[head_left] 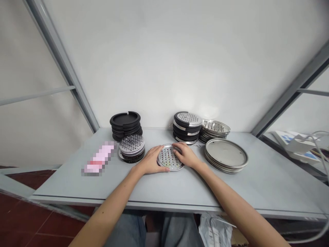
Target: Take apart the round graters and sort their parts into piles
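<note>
Grater disc: While both hands touch its rim, the grater disc lies flat on the table between the two sets of fingers.
Left hand: the left hand has thumb and fingers spread apart, thumb at near rim, fingers at far-left rim; cannot tell whether they press.
Right hand: the right hand has bent fingers over the disc's right side; firmness of grip cannot be told.
Left stacks: a stack of spiked discs just beside the left fingers; black ring stack beyond it; pink item, pixelated, farther left.
Far stacks: directly beyond the right fingers, a black-rimmed stack, nearest obstacle that way; silver grater stack just right of it.
Plates: metal plate stack to the right of the right fingers, near the wrist.
Table: grey table, smooth, under the fingers.
Room: pale wall beyond the fingers; grey metal posts either side; packages and cables far right; plastic bag below the table's near edge; dark red floor lower left.
</note>
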